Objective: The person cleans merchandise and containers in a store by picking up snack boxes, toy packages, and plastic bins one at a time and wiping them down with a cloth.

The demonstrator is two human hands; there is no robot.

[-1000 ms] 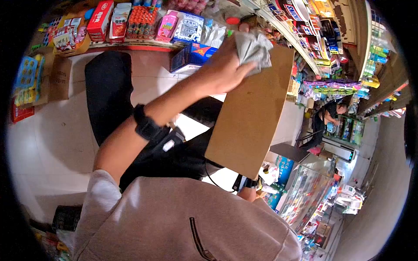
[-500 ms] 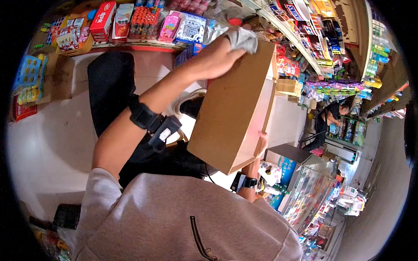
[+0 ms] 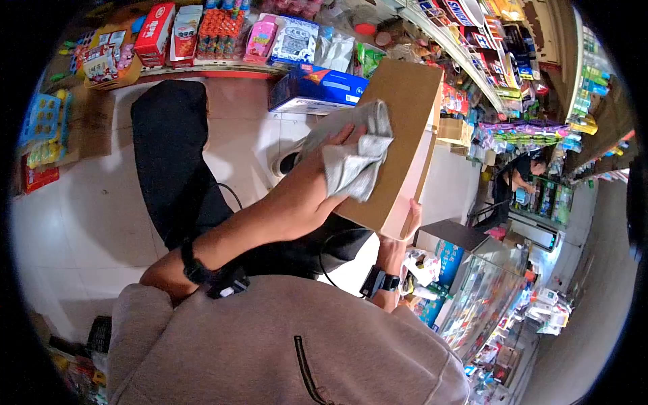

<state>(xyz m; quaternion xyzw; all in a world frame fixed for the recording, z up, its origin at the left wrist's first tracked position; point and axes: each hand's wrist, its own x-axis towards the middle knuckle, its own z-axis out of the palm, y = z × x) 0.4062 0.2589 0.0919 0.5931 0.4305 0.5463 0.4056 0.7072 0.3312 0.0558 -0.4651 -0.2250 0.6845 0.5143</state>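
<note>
A grey-white cloth [image 3: 368,152] is bunched in my left hand [image 3: 312,192], its folds pressed against the broad brown side of a cardboard box [image 3: 408,101]. That box is tilted in front of me, with its open, pale inner side facing right. My right hand [image 3: 412,217] grips the box at its lower right edge, fingers partly hidden behind the cardboard. The cloth covers most of my left fingers.
Shelves of packaged snacks run along the top, with a red box [image 3: 154,34] among them. A blue carton [image 3: 317,86] stands on the floor below. At right are a glass display case [image 3: 476,293] and a seated person [image 3: 516,179] farther off.
My left hand has drawn the cloth down from the box's top end to its middle left side, the elbow bending. The box has shifted slightly up and right; my right hand keeps hold.
</note>
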